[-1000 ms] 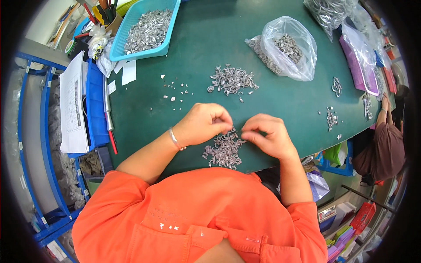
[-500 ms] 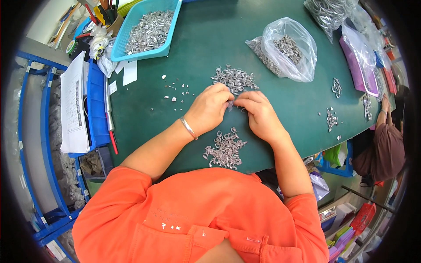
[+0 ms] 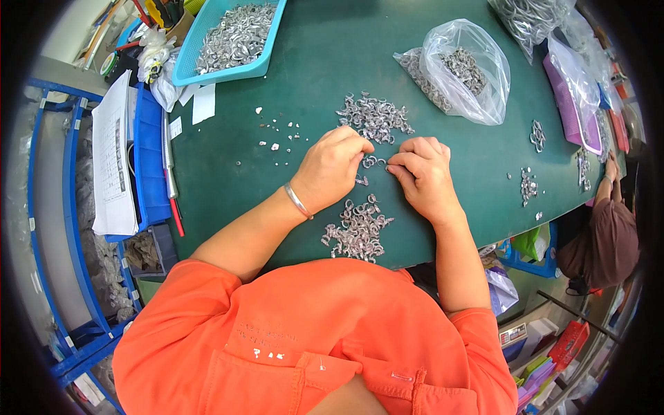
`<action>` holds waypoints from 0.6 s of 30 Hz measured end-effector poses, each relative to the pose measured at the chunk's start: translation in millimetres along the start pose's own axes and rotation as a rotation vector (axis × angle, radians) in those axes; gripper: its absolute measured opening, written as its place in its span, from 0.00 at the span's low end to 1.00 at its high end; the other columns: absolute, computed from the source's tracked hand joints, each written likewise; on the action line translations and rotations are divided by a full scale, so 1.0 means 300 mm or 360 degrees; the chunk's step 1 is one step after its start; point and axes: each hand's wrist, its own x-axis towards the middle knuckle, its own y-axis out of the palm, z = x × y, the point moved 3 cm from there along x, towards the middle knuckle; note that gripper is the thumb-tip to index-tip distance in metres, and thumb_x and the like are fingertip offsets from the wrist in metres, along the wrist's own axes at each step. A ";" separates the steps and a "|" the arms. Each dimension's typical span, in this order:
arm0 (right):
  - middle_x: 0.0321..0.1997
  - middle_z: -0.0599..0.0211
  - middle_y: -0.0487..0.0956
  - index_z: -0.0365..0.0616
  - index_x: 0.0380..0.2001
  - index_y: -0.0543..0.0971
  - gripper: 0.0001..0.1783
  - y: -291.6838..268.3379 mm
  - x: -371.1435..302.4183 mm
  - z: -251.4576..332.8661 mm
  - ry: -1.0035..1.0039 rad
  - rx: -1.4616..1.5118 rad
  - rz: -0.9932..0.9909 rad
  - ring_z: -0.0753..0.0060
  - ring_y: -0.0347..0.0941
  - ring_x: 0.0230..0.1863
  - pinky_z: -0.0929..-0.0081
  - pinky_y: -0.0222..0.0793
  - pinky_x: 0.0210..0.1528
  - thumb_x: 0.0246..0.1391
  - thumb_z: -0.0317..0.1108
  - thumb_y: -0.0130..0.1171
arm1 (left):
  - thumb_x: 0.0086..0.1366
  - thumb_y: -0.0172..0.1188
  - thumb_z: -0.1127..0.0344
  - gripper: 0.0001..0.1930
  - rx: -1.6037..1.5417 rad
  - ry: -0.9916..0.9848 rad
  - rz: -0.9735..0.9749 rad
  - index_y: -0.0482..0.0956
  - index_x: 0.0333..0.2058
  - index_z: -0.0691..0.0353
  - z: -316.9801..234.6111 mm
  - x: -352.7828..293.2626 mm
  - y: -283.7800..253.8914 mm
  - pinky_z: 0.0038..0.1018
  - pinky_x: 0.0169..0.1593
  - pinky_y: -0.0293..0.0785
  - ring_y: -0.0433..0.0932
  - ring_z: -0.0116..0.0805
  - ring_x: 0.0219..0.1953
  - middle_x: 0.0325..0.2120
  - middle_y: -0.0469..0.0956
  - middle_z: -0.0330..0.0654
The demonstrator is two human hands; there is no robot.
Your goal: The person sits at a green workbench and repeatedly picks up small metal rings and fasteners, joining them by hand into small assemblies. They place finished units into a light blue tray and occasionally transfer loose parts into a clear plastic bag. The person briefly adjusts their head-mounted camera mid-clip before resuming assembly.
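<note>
My left hand (image 3: 333,166) is bent over the green table, fingers curled and thumb tucked under, so whatever it pinches is hidden. Across from it, my right hand (image 3: 423,174) has thumb and forefinger drawn together; I cannot make out what is between them. In the gap between the hands lie a few small silver open rings (image 3: 371,162). Beyond my fingertips sits a loose heap of similar curved metal pieces (image 3: 375,116). Another pile of metal pieces (image 3: 357,229) lies nearer my body, just below a few pieces beside my left hand.
A turquoise basket (image 3: 223,74) of metal parts stands far left, near white scraps (image 3: 275,146). A clear plastic bag (image 3: 487,104) of parts is at the back right. Smaller piles (image 3: 528,187) and a purple bin (image 3: 568,114) lie right, where another person's arm (image 3: 606,187) reaches in.
My hands have drawn apart, the right one shifting to the right. Small rings now show between them, and some pieces lie below my left fingers. The whole view has shifted slightly.
</note>
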 end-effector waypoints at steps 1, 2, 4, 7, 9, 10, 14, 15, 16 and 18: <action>0.33 0.72 0.77 0.46 0.28 0.81 0.06 -0.002 0.000 -0.002 -0.0014 -0.0007 -0.0015 0.64 0.72 0.39 0.67 0.63 0.44 0.44 0.27 0.67 | 0.58 0.58 0.81 0.06 0.0014 0.0029 -0.0029 0.80 0.34 0.66 -0.001 0.001 0.001 0.32 0.38 0.74 0.77 0.43 0.33 0.30 0.77 0.45; 0.32 0.71 0.78 0.45 0.28 0.81 0.06 -0.007 -0.001 -0.009 0.0032 0.0159 -0.0031 0.63 0.73 0.38 0.67 0.63 0.44 0.44 0.26 0.67 | 0.58 0.58 0.81 0.06 0.0028 0.0059 -0.0057 0.80 0.34 0.66 -0.003 0.001 0.000 0.32 0.38 0.74 0.77 0.43 0.33 0.30 0.77 0.45; 0.32 0.69 0.79 0.44 0.28 0.81 0.05 -0.014 -0.004 -0.021 0.0122 0.0489 -0.0063 0.61 0.74 0.36 0.67 0.64 0.44 0.45 0.25 0.67 | 0.57 0.59 0.81 0.06 0.0036 0.0026 -0.0072 0.80 0.33 0.66 0.001 0.000 -0.006 0.32 0.39 0.74 0.77 0.43 0.34 0.30 0.77 0.45; 0.30 0.67 0.81 0.43 0.29 0.81 0.06 -0.018 -0.011 0.010 0.0115 0.1138 0.0230 0.59 0.75 0.33 0.68 0.66 0.44 0.45 0.24 0.66 | 0.57 0.60 0.80 0.06 0.0029 -0.0032 -0.0106 0.80 0.33 0.65 0.015 -0.007 -0.014 0.33 0.40 0.74 0.77 0.43 0.34 0.30 0.77 0.44; 0.32 0.69 0.79 0.44 0.31 0.81 0.08 -0.007 -0.005 0.012 -0.0021 0.0785 0.0126 0.61 0.73 0.37 0.67 0.64 0.44 0.45 0.26 0.67 | 0.56 0.61 0.79 0.06 0.0040 -0.0038 -0.0113 0.80 0.33 0.65 0.019 -0.008 -0.020 0.33 0.41 0.73 0.77 0.43 0.35 0.31 0.76 0.44; 0.33 0.70 0.78 0.45 0.31 0.81 0.08 0.004 0.001 0.014 -0.0019 0.0504 0.0039 0.61 0.73 0.38 0.67 0.64 0.43 0.45 0.26 0.67 | 0.56 0.62 0.79 0.06 0.0055 -0.0023 -0.0107 0.80 0.33 0.65 0.018 -0.010 -0.018 0.33 0.41 0.73 0.76 0.43 0.35 0.31 0.76 0.43; 0.34 0.72 0.77 0.46 0.32 0.82 0.08 0.019 0.024 0.032 -0.0086 -0.0031 -0.0040 0.63 0.71 0.39 0.66 0.63 0.43 0.44 0.27 0.67 | 0.54 0.64 0.78 0.07 0.0155 0.0012 -0.0017 0.80 0.33 0.64 0.022 -0.020 0.003 0.34 0.42 0.73 0.76 0.44 0.36 0.31 0.75 0.43; 0.33 0.72 0.77 0.46 0.32 0.82 0.09 0.018 0.025 0.034 -0.0132 -0.0064 -0.0039 0.62 0.72 0.39 0.66 0.63 0.43 0.44 0.26 0.67 | 0.54 0.64 0.78 0.07 0.0161 0.0018 -0.0012 0.80 0.33 0.64 0.023 -0.021 0.001 0.35 0.42 0.73 0.76 0.44 0.37 0.31 0.75 0.43; 0.33 0.72 0.78 0.46 0.32 0.82 0.09 0.016 0.021 0.026 -0.0113 0.0070 -0.0035 0.62 0.72 0.38 0.66 0.63 0.43 0.43 0.26 0.67 | 0.54 0.64 0.77 0.07 0.0165 0.0019 -0.0020 0.80 0.32 0.63 0.026 -0.022 -0.001 0.35 0.42 0.73 0.76 0.45 0.37 0.31 0.74 0.43; 0.31 0.72 0.79 0.47 0.32 0.82 0.10 0.008 0.001 0.011 -0.0073 0.0337 -0.0019 0.63 0.73 0.37 0.67 0.63 0.44 0.43 0.26 0.68 | 0.53 0.64 0.77 0.07 0.0163 0.0031 -0.0030 0.80 0.32 0.63 0.032 -0.025 -0.006 0.36 0.42 0.73 0.75 0.45 0.37 0.31 0.74 0.43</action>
